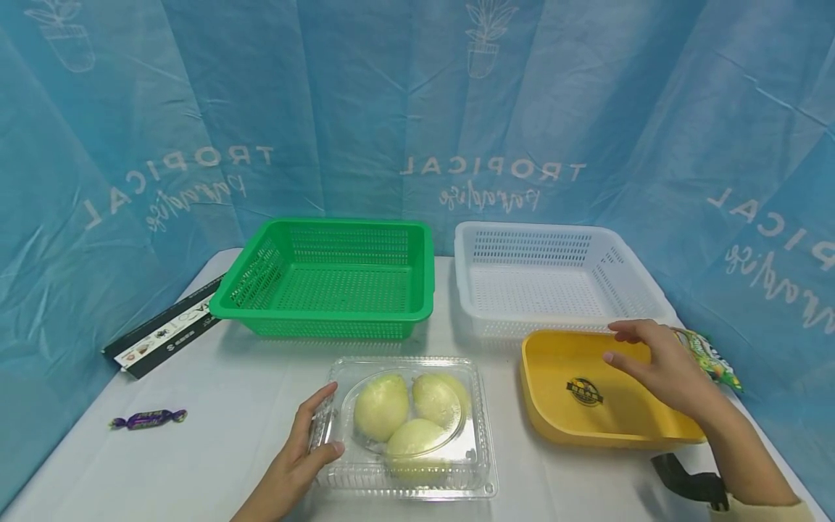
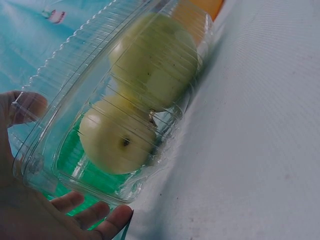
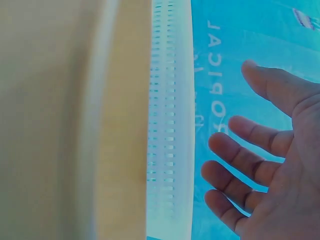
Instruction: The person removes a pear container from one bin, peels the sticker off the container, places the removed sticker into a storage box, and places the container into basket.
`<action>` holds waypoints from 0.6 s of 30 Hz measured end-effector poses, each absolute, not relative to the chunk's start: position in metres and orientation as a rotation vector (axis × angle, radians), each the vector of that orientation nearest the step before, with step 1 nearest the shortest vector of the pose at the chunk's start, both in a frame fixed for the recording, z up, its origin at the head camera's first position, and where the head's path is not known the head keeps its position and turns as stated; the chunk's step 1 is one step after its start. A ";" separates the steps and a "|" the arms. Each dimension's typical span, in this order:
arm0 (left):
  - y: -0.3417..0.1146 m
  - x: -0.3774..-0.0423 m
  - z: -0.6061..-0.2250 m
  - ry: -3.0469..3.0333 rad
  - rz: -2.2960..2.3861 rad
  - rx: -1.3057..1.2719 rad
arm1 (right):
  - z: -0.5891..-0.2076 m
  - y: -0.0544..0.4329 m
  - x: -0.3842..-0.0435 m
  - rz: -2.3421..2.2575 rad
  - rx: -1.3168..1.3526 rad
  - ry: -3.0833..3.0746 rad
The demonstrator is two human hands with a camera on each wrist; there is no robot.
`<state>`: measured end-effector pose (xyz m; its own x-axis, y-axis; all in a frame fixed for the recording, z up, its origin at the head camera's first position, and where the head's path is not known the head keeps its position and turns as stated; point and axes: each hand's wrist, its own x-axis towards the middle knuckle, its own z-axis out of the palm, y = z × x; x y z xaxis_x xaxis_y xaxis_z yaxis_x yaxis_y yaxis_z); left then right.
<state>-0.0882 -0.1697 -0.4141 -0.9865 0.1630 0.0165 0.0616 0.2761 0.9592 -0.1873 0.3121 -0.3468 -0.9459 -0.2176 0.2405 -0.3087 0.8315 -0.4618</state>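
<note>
A clear plastic clamshell box (image 1: pixel 479 464) with three pale yellow-green pears (image 1: pixel 381 407) inside lies on the white cloth, its lid down. At its left end, my left hand (image 1: pixel 296 453) grips the box, thumb over the lid's edge and fingers along the side. The left wrist view shows the thumb (image 2: pixel 31 107) near the rim and the other fingers lower at the box end. My right hand (image 1: pixel 662 370) is above the right part of a yellow plastic bin (image 1: pixel 548 406), fingers spread and loosely bent, with nothing in them.
Behind stand a green basket (image 1: pixel 326 317) and a white basket (image 1: pixel 522 319). A black-and-white long carton (image 1: pixel 169 330) lies left, and a purple wrapped candy (image 1: pixel 148 419) in front of it. A green snack packet (image 1: pixel 707 359) and a black curved object (image 1: pixel 685 478) are at right.
</note>
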 end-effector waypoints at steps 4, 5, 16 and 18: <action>-0.170 -0.089 -0.414 2.453 1.823 0.219 | -0.344 0.315 -0.190 0.772 0.436 -2.778; -0.170 -0.089 -0.414 2.455 1.822 0.218 | -0.343 0.316 -0.190 0.777 0.433 -2.773; -0.169 -0.087 -0.413 2.468 1.819 0.223 | -0.339 0.327 -0.206 0.789 0.294 -2.738; -0.169 -0.088 -0.413 2.470 1.816 0.222 | -0.338 0.329 -0.209 0.782 0.267 -2.739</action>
<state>-0.0875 -0.1692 -0.4134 -0.9873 0.1559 0.0308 0.0758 0.2921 0.9534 -0.2090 0.3291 -0.3382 -0.9438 -0.0998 0.3150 -0.2510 0.8364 -0.4872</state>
